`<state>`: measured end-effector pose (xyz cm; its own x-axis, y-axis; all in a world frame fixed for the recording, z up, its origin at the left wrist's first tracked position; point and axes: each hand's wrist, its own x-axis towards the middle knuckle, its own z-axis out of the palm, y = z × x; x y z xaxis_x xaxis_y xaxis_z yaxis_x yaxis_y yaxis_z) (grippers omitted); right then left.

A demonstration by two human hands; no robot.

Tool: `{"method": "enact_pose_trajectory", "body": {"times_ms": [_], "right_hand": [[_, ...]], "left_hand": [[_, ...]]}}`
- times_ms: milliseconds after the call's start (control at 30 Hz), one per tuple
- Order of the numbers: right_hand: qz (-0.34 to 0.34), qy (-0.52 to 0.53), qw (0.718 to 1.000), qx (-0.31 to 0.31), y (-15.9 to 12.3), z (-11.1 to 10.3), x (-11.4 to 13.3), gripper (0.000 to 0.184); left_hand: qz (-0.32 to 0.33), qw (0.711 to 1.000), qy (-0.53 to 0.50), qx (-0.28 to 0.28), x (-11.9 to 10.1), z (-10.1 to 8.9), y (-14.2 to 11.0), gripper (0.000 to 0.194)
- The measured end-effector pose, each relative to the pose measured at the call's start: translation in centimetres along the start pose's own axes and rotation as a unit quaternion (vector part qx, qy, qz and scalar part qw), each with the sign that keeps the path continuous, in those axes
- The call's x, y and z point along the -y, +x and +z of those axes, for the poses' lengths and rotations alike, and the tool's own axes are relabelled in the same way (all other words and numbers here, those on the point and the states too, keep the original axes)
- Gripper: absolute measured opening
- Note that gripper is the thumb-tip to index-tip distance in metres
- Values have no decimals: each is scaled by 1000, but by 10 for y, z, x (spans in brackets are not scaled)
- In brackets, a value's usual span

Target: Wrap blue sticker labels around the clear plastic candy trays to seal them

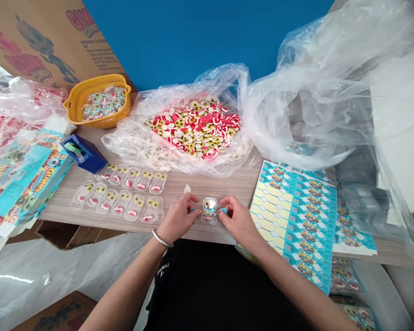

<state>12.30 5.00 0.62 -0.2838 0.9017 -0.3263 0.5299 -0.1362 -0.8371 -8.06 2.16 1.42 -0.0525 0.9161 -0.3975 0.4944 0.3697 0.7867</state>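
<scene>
My left hand [177, 218] and my right hand [239, 221] pinch opposite ends of a blue printed paper strip [209, 212]. The strip crosses the front of a clear plastic blister packet [209, 202], which stands between my hands and holds gummy sweets. To the left of my left hand lie two rows of clear blister packets [122, 195], each showing gummy eyes and a red mouth. A small white scrap [186, 188] lies just beyond my hands. A stack of printed label sheets [296, 220] lies right of my right hand.
A plastic bag of loose red, white and yellow gummies [196, 126] lies on the wooden table [179, 189]. Behind are a yellow basket of finished packets [97, 101] and a blue tape dispenser [84, 154]. Printed cartons [27, 184] stand left; a large clear bag [317, 87] rises right.
</scene>
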Motion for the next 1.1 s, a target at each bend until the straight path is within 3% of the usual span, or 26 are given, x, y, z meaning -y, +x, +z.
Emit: {"method": "enact_pose_trajectory", "body": {"times_ms": [200, 333, 433, 600, 733, 800, 833, 933, 1033, 1100], "right_hand": [[-11, -82, 997, -2, 5, 0, 8, 26], [-58, -160, 985, 35, 6, -1, 17, 42], [-80, -192, 977, 56, 6, -1, 20, 43], [-67, -216, 969, 96, 2, 8, 25, 42], [-82, -224, 963, 122, -7, 26, 32, 37], [-88, -230, 960, 134, -11, 34, 35, 37], [-90, -233, 958, 140, -13, 38, 36, 37], [-109, -231, 954, 157, -17, 46, 38, 38], [-138, -218, 950, 176, -21, 54, 38, 38], [-147, -213, 947, 190, -22, 58, 38, 38]], "left_hand": [[-10, 994, 109, -22, -9, 2, 8, 14], [-6, 978, 206, -25, -13, 3, 12, 14], [11, 965, 260, -36, -16, 6, 9, 17], [15, 951, 297, -81, -19, 13, -18, 23], [7, 945, 265, -190, -4, 7, -58, 36], [-29, 943, 224, -246, 13, 2, -80, 39], [-65, 948, 189, -247, 22, 0, -91, 37], [-205, 965, -25, -159, 45, 4, -112, 39], [-253, 906, -317, -119, 53, 18, -113, 44], [-255, 857, -429, -129, 52, 27, -107, 45]]}}
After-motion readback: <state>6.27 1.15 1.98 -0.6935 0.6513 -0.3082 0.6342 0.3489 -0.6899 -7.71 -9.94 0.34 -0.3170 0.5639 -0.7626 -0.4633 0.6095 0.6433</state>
